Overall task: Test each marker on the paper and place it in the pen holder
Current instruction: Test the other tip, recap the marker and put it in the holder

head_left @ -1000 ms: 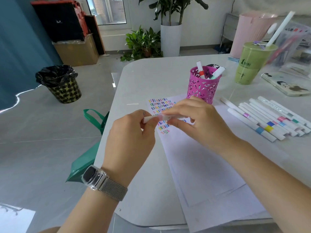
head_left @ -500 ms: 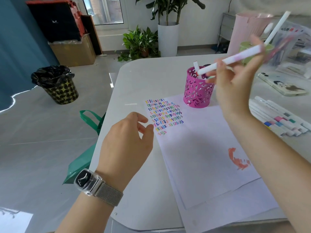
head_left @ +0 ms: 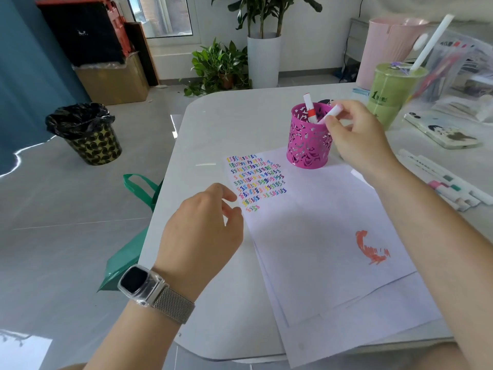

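Now | right hand (head_left: 357,137) pinches marker (head_left: 330,114) over pen holder (head_left: 309,140) rim | left hand (head_left: 202,233) relaxed, holding nothing

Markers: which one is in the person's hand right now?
The white marker pinched by the right hand over the pink pen holder; the red-banded marker already stands inside.

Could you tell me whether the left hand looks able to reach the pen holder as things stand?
Probably yes: the left hand is empty, with only flat paper between it and the pen holder.
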